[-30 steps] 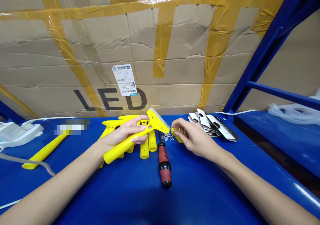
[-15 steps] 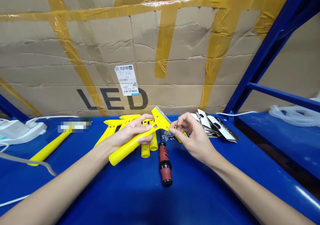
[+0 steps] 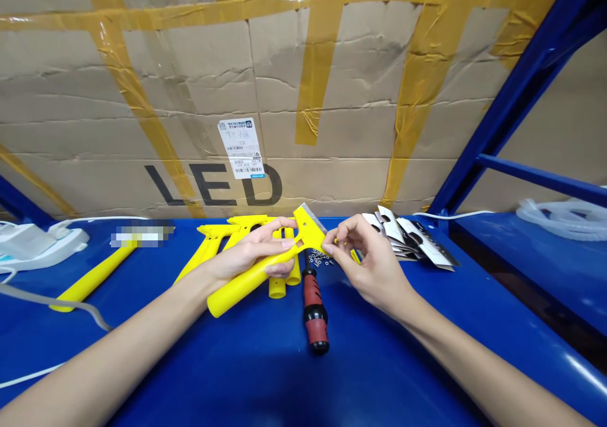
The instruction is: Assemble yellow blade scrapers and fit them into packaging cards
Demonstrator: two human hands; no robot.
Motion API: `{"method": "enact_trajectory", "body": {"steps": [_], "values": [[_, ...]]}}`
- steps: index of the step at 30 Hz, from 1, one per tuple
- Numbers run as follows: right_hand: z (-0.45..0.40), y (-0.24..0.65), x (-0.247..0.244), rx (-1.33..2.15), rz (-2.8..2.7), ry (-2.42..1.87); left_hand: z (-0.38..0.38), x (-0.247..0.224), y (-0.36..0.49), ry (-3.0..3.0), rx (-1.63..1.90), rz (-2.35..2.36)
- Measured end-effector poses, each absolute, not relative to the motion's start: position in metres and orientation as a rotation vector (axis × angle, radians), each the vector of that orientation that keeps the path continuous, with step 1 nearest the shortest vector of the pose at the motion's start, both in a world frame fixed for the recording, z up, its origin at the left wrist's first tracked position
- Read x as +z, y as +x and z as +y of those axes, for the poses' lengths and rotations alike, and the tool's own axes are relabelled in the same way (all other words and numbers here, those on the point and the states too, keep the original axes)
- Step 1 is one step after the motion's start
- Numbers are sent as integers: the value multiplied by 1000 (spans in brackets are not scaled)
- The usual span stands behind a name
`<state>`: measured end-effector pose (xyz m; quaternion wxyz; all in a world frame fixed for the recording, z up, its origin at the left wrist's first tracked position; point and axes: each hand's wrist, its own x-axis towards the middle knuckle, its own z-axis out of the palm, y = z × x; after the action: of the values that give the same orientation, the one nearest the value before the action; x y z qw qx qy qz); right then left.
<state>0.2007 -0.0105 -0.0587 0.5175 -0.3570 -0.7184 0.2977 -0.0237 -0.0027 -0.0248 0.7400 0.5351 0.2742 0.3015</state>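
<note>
From the head camera we look down on a blue steel workbench [image 3: 379,376], and we take the red-and-black-handled screwdriver [image 3: 315,316] as our landmark. It lies on the bench, pointing away from us.

Just to the left of the screwdriver's tip, our left hand [image 3: 246,256] is closed around a yellow plastic scraper [image 3: 251,275], with the fingers wrapped across the grip. The scraper's metal-edged head [image 3: 310,228] rises just above the screwdriver's tip. Our right hand [image 3: 370,256] sits to the right of the screwdriver, its thumb and forefinger [image 3: 329,248] drawn into a narrow pinch at the scraper's head. The view is poor here, and we cannot tell whether they grip a small part or only touch the plastic.

A small heap of metal fasteners [image 3: 318,258] lies around the screwdriver's tip. More yellow scraper bodies [image 3: 211,243] lie beyond and left of it, with yellow tubular handles [image 3: 277,288] close beside it. Farther left lies another yellow handle [image 3: 92,278], and beyond that a white power strip [image 3: 33,240]. To the right is a stack of black-and-white cards [image 3: 412,240]. Well right of the screwdriver, clear coiled tubing [image 3: 564,219] lies on a lower blue shelf [image 3: 531,269]. A taped cardboard carton printed LED [image 3: 213,185] stands behind it all.
</note>
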Motion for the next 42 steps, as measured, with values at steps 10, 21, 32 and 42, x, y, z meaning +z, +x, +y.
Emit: {"method": "enact_trajectory", "body": {"steps": [10,21,32,42], "values": [[-2,209,-57,673,-1663,-1004,-4,-24,-26,1212,650,589],[7,219,-59,728,-1617,-1165,6,-24,-29,1082,784,627],[3,225,-69,130,-2410,-1275,14,-32,-35,996,853,641],[-4,223,-57,199,-2498,-1258,9,-27,-30,1017,834,685]]}}
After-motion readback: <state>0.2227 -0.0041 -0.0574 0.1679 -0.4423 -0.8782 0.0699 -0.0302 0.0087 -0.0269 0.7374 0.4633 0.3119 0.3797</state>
